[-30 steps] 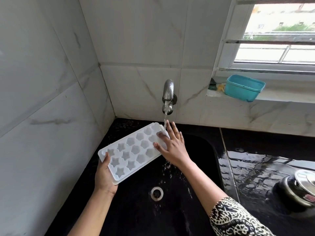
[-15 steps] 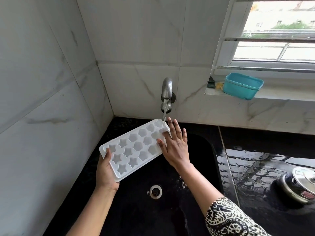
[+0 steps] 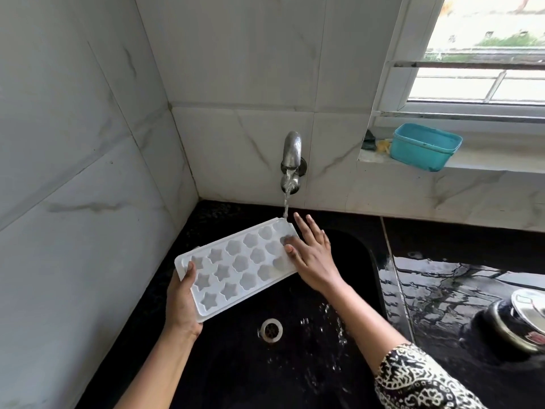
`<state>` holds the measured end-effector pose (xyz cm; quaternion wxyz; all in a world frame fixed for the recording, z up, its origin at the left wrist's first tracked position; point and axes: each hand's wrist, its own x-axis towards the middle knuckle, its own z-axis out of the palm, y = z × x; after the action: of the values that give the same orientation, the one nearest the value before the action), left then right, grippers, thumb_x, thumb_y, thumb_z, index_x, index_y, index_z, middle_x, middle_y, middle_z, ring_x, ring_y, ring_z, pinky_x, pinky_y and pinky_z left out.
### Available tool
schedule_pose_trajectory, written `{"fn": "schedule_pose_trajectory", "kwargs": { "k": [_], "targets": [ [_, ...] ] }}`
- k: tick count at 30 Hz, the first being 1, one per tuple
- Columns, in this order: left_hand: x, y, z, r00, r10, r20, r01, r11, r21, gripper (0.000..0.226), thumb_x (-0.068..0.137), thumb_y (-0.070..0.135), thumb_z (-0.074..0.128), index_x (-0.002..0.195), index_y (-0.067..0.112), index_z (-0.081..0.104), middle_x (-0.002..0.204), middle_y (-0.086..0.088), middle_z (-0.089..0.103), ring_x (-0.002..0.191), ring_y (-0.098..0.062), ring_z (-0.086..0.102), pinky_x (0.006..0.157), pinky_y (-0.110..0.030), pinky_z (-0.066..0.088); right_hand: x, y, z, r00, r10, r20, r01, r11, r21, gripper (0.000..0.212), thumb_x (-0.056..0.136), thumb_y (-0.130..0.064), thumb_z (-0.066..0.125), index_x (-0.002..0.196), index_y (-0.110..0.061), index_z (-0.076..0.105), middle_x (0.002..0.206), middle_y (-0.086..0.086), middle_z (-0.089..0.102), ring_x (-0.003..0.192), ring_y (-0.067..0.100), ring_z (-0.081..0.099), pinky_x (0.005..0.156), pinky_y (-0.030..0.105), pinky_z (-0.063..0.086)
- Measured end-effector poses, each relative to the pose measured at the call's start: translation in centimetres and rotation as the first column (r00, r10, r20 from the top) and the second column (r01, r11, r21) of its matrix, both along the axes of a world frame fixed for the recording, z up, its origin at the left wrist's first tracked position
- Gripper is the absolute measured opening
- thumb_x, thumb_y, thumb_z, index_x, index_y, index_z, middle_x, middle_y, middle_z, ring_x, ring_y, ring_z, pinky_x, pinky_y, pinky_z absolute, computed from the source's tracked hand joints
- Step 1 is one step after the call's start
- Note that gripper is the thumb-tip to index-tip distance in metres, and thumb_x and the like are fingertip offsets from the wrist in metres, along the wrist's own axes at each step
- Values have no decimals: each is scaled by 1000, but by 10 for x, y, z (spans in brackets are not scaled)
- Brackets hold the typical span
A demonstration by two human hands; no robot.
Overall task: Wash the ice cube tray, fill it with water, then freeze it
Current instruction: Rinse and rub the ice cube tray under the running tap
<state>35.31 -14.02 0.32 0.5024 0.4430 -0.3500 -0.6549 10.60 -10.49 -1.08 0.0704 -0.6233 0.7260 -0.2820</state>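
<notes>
A: What are the hands doing?

B: The left hand [image 3: 181, 299] grips the near short end of the ice cube tray [image 3: 236, 264], thumb hooked over the rim and fingers wrapped beneath. The right hand [image 3: 312, 255] lies flat and spread at the far end, its thumb pressed into a cavity there.

A: Anything different from a second ago?

B: Slightly. The right hand's fingers lay across the far cavities then; now the palm has slid off toward the outer edge, with mostly the thumb left on the tray. The tray has kept its slant under the tap [image 3: 292, 154] throughout (left grip unchanged).

A: Where is the tray now?

B: Held in the air over the black sink [image 3: 354, 240], above and behind the drain [image 3: 270, 330], far corner raised. The water stream [image 3: 286, 202] lands right at that far corner, beside the right fingertips.

A: What does that mean for the task?

B: I'd judge it's the washing step: rubbing cavities under running water, with droplets falling into the basin. Filling hasn't begun, since the tilted tray would shed water rather than hold it.

A: And around it?

B: A wet bench [image 3: 457, 278] to the right with a steel pot [image 3: 519, 323] on it, and a teal tub [image 3: 424, 146] on the window ledge.
</notes>
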Motion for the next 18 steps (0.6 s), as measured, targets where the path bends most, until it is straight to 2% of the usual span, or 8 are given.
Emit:
{"fn": "schedule_pose_trajectory", "kwargs": {
  "k": [2,5,7,9,12,14,16,18],
  "targets": [
    [-2,3,-2,1000,0,18,0,1000,-2,25,97,32,49,115,22,64,113,-9,70,105,-29,66,90,-49,51,-6,0,6,989,18,-145,-18,1000,2,87,82,-75,-6,114,-31,62,156,-16,-8,141,1,-24,117,46,-8],
    [-5,4,-1,1000,20,1,-20,1000,20,19,98,29,48,106,26,66,107,-6,72,97,-26,69,83,-46,55,-1,-2,10,964,23,-266,-16,999,29,77,87,-69,0,130,-34,55,155,-14,-18,141,6,-28,115,45,-14],
    [-3,0,0,999,40,12,-40,999,12,20,97,30,50,108,24,66,110,-8,71,103,-29,67,89,-50,51,2,0,10,982,47,-185,-33,996,82,79,85,-70,0,138,-35,47,153,-17,-23,138,4,-32,115,41,-15],
    [1,-3,0,998,56,30,-56,998,-2,24,96,31,52,116,22,63,115,-10,69,108,-32,64,93,-53,49,-1,3,10,988,76,-138,-61,992,108,84,82,-72,-4,134,-36,51,153,-17,-22,137,3,-34,115,39,-15],
    [-1,1,-4,998,42,48,-42,999,6,21,97,29,52,112,23,65,114,-9,69,108,-31,64,95,-54,48,-6,4,13,968,62,-244,-48,997,66,87,82,-73,-8,120,-35,61,157,-12,-13,141,5,-27,115,42,-15],
    [-6,5,-5,999,34,40,-35,999,33,19,97,29,51,106,24,66,110,-9,71,106,-31,65,94,-53,49,-3,2,15,960,44,-278,-28,998,61,80,85,-72,0,121,-34,60,158,-11,-13,141,6,-27,114,42,-18],
    [-9,5,-2,999,36,26,-37,998,41,19,98,28,50,107,23,65,109,-9,71,104,-32,66,91,-52,50,4,0,13,979,42,-199,-20,994,109,77,85,-72,8,133,-31,53,156,-11,-20,138,4,-32,115,42,-18],
    [-8,2,1,998,52,36,-53,998,25,22,97,27,51,114,20,63,114,-11,69,105,-32,66,90,-51,51,7,0,11,998,30,-47,-22,988,156,81,82,-72,6,136,-31,51,153,-13,-26,135,3,-36,116,42,-15]
  ]
}}
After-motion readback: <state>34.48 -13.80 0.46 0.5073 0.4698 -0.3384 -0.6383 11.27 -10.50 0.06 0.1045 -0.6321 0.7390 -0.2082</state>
